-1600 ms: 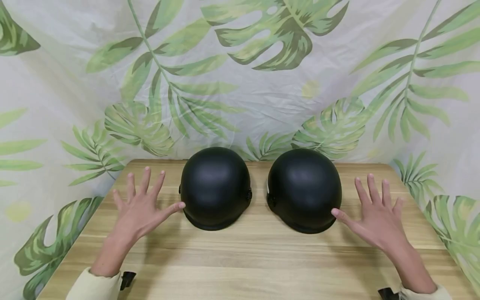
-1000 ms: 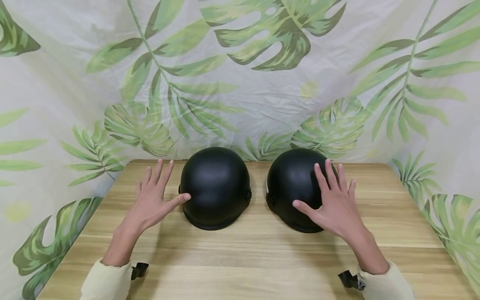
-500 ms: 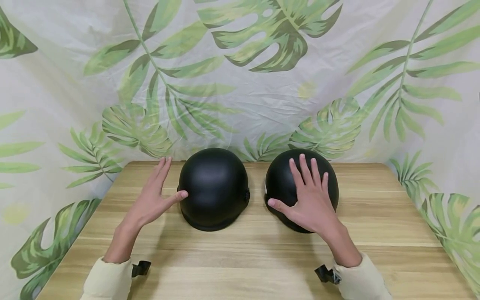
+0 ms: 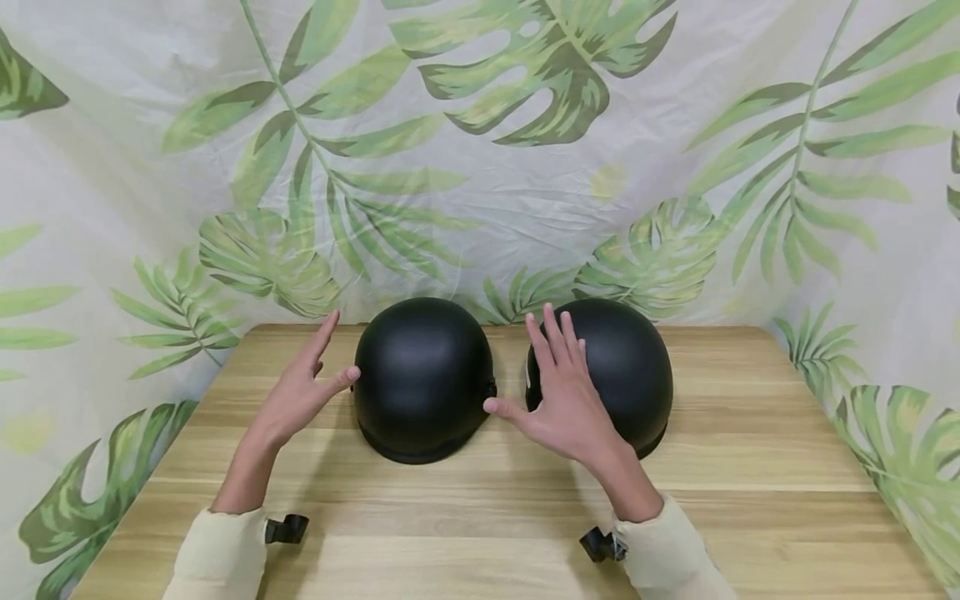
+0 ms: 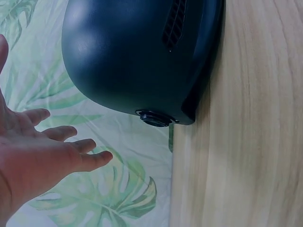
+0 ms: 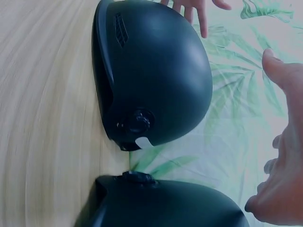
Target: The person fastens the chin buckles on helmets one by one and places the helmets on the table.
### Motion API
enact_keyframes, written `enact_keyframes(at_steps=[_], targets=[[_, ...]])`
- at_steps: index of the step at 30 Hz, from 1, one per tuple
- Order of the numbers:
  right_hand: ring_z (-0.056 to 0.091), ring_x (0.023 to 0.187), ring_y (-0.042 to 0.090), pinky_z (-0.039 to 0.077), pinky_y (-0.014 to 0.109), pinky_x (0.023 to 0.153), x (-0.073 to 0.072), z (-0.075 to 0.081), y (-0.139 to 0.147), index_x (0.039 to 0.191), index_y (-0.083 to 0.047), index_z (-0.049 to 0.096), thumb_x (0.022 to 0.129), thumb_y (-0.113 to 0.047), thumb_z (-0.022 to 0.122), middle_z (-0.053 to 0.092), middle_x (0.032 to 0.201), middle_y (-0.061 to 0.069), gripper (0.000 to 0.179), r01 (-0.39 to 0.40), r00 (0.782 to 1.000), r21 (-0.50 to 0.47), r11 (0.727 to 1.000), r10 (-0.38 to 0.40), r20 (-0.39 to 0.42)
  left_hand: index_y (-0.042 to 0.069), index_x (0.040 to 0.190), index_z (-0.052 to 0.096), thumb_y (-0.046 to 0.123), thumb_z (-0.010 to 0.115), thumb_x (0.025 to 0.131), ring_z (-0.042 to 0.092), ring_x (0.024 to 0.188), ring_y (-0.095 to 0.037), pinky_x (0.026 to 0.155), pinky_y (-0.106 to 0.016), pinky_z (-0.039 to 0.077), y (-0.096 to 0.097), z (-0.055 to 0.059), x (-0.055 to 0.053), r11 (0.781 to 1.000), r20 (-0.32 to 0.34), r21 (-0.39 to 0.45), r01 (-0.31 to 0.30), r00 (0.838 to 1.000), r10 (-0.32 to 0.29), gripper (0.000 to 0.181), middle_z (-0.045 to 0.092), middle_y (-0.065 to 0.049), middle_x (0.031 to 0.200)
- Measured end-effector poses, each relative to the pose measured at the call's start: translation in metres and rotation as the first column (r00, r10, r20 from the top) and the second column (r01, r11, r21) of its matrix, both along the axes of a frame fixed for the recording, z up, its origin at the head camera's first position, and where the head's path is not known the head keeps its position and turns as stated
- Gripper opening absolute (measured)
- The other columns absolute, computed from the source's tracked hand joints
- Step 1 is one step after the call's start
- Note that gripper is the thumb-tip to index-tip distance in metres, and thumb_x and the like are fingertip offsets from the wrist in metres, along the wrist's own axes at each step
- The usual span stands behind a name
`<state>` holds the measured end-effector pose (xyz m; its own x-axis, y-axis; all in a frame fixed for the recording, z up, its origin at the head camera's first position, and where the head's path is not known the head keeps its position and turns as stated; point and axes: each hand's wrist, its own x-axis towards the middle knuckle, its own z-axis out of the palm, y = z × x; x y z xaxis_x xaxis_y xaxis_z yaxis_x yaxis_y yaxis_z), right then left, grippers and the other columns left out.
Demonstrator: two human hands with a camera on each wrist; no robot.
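Observation:
Two black, smooth helmets sit dome up, side by side on a wooden table. My left hand [image 4: 300, 396] is at the outer side of the left helmet [image 4: 423, 375], thumb toward the shell. In the left wrist view a gap separates my fingers from that helmet. My right hand [image 4: 566, 408] hovers over the left part of the right helmet [image 4: 633, 375], fingers straight and spread. Its thumb reaches toward the left helmet's right edge; in the right wrist view the hand is apart from both shells. Neither hand holds anything. A round side knob [image 6: 141, 122] and vent [image 6: 121, 30] show on the left helmet.
The light wooden table [image 4: 457, 533] extends in front of and beside the helmets. A leaf-printed cloth [image 4: 510, 217] hangs behind its back edge. Black camera mounts [image 4: 287, 528] project inward from both cuffs.
My right hand has moved left from beyond the right helmet, across its front, to near the gap. My left hand has come slightly inward and turned. The helmets stay on the table.

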<state>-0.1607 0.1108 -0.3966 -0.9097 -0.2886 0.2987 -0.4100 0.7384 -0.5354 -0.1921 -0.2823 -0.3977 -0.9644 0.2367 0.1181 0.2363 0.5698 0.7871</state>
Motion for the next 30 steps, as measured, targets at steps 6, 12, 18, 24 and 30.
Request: enact_keyframes(at_steps=[6,12,18,24,30], targets=[[-0.017,0.169,0.023,0.027,0.073,0.126,-0.005,-0.006,-0.015,0.173,-0.036,-0.005,0.091,-0.063,0.078,-0.017,0.18,-0.013,0.119,-0.038,0.997,-0.097,0.995,0.045,0.062,0.038,0.173,0.005,0.028,0.063,0.11,0.004,0.168,-0.044,0.128,-0.074,0.012,-0.002,-0.007,-0.005,0.992,0.046,0.122,0.028,0.998,-0.034,0.087,0.001,-0.008,0.183],[-0.016,0.169,0.02,0.028,0.072,0.126,-0.011,-0.013,-0.029,0.172,-0.038,-0.007,0.092,-0.062,0.077,-0.017,0.179,-0.016,0.118,-0.069,0.989,-0.152,0.986,0.087,0.12,0.03,0.175,0.007,0.023,0.06,0.111,0.004,0.169,-0.04,0.13,-0.071,0.012,-0.001,-0.012,-0.013,0.98,0.06,0.193,0.045,0.996,-0.058,0.083,0.004,-0.005,0.183],[-0.009,0.17,0.021,0.023,0.069,0.13,-0.018,-0.023,-0.037,0.171,-0.038,-0.008,0.093,-0.065,0.075,-0.016,0.179,-0.017,0.117,-0.084,0.97,-0.199,0.976,0.126,0.21,0.031,0.174,0.006,0.026,0.063,0.11,0.002,0.169,-0.041,0.129,-0.073,0.012,-0.001,-0.015,-0.016,0.984,0.066,0.174,0.043,0.996,-0.056,0.086,0.003,-0.003,0.183],[-0.003,0.17,0.024,0.024,0.068,0.13,-0.027,-0.037,-0.041,0.171,-0.04,-0.008,0.094,-0.068,0.071,-0.014,0.18,-0.013,0.114,-0.073,0.953,-0.217,0.973,0.132,0.271,0.04,0.172,0.005,0.029,0.064,0.109,0.001,0.169,-0.039,0.129,-0.073,0.012,-0.001,-0.022,-0.02,0.986,0.099,0.16,0.042,0.993,-0.058,0.088,0.0,0.003,0.183],[0.002,0.17,0.024,0.022,0.067,0.131,-0.035,-0.049,-0.045,0.171,-0.042,-0.007,0.094,-0.072,0.069,-0.01,0.181,-0.013,0.112,-0.068,0.933,-0.271,0.96,0.158,0.324,0.043,0.171,0.002,0.032,0.066,0.107,-0.001,0.169,-0.041,0.128,-0.076,0.012,-0.002,-0.027,-0.019,0.987,0.146,0.158,0.035,0.988,-0.058,0.092,-0.004,0.006,0.182]])
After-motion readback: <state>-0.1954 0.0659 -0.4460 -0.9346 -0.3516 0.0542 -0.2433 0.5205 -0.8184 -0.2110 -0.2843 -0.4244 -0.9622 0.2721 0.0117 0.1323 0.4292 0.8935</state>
